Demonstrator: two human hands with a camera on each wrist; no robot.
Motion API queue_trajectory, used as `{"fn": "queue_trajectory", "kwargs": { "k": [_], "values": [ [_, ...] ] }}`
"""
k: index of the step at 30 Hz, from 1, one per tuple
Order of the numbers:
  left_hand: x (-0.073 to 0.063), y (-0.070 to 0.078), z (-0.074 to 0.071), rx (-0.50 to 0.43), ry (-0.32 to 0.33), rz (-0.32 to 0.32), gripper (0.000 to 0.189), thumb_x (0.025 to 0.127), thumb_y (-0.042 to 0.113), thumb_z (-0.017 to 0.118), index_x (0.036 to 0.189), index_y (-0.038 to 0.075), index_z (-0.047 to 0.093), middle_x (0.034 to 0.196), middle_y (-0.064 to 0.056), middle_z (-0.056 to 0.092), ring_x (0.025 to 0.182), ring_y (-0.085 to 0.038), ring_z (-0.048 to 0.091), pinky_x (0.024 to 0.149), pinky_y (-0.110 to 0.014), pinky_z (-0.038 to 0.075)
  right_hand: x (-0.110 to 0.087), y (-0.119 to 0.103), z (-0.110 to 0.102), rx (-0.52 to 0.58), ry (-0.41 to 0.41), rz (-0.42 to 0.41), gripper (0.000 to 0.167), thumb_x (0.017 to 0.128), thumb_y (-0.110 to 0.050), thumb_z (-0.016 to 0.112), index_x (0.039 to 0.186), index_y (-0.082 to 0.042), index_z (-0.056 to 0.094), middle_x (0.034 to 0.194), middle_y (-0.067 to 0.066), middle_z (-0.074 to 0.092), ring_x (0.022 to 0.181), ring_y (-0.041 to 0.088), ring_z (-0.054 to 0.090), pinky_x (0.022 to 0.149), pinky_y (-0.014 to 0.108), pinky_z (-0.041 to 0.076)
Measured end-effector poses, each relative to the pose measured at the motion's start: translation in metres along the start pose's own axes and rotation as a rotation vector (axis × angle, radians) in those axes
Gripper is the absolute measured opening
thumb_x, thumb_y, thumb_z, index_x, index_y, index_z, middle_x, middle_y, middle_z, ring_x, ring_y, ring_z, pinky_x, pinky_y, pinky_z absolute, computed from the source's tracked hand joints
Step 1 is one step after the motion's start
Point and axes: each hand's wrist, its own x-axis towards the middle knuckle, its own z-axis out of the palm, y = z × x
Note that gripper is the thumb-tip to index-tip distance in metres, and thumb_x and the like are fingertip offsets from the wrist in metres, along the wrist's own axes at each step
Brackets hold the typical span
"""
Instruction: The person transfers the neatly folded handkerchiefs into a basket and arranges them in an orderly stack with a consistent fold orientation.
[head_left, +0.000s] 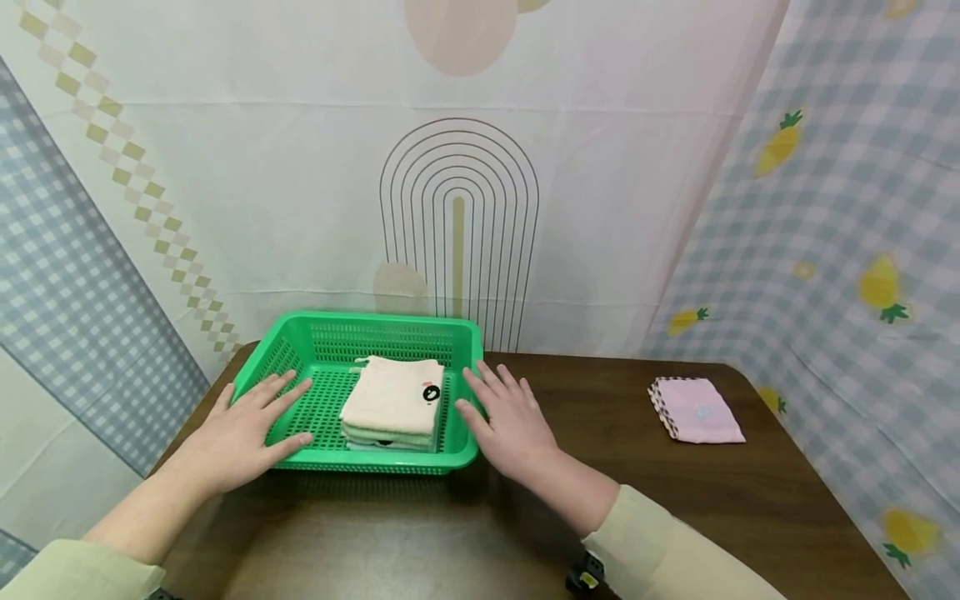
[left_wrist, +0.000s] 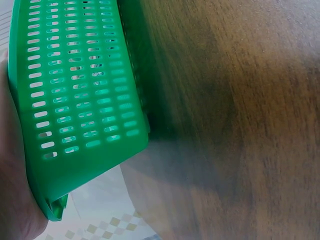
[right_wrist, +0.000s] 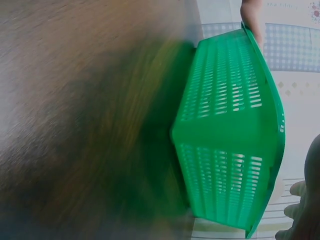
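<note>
A green plastic basket (head_left: 390,458) with slotted walls stands on the table and holds a stack of small folded towels (head_left: 393,392). The top towel is cream with a small black design; green and bluish edges show under it. My left hand (head_left: 240,433) lies over the basket's left front corner, fingers spread; in the left wrist view the hand (left_wrist: 15,175) rests against the rim. At the right side of the basket is my right hand (head_left: 517,425), its fingers extended. The right wrist view shows that hand (right_wrist: 305,200) apart from the green wall (right_wrist: 225,130).
A folded pink cloth (head_left: 697,410) with a checked edge lies at the right of the dark wooden table (head_left: 360,533). A white patterned curtain (head_left: 300,208) hangs behind, with blue checked cloth (head_left: 840,250) on the right side.
</note>
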Motion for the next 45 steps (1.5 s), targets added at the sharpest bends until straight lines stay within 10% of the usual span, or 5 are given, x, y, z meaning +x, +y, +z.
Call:
{"fn": "queue_trajectory", "kwargs": {
  "k": [45],
  "values": [
    [0.0,-0.001,0.002,0.001,0.008,0.009,0.08,0.095,0.06,0.055,0.16,0.025,0.023,0.162,-0.015,0.025,0.145,-0.043,0.025,0.109,-0.074,0.001,-0.037,0.095,-0.02,-0.099,0.04,0.118,0.069,0.102,-0.063,0.026,0.155,-0.019,0.037,0.162,0.006,0.028,0.149,0.036,0.021,0.117,0.061,0.012]
  ]
}}
